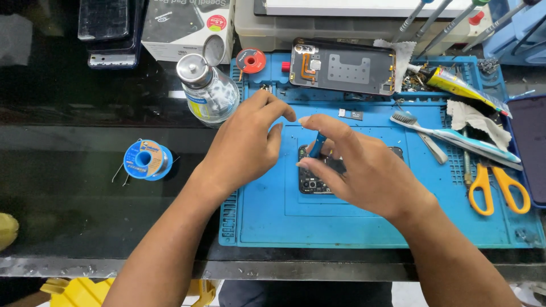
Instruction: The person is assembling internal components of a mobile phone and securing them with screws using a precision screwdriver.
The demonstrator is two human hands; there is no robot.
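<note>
The right hand point(364, 170) pinched a slim blue-handled tool point(318, 144) between thumb and fingers, closed on it, its tip held down on a small dark opened phone body point(311, 182) that lay in the middle of a blue rubber work mat point(267, 219). The hand hid most of the phone (only its lower left corner and a sliver by the wrist showed). The left hand point(242, 145) hovered just to the left of the tool with its fingers spread and curled, open and holding nothing; whether it touched the mat could not be told.

The mat rested on a dark glossy counter point(74, 187). At its far edge lay a grey phone back frame with an orange flex cable point(341, 66), and near that a small red round reel point(251, 60). Left of the mat stood a clear glass dispenser bottle with a metal top point(207, 88), and well apart from it a blue spool of solder wire point(147, 160). On the mat's right side lay a blue-and-white toothbrush point(455, 136), yellow-handled scissors point(499, 190), a yellow glue tube point(460, 86) and a crumpled white tissue point(475, 120).
</note>
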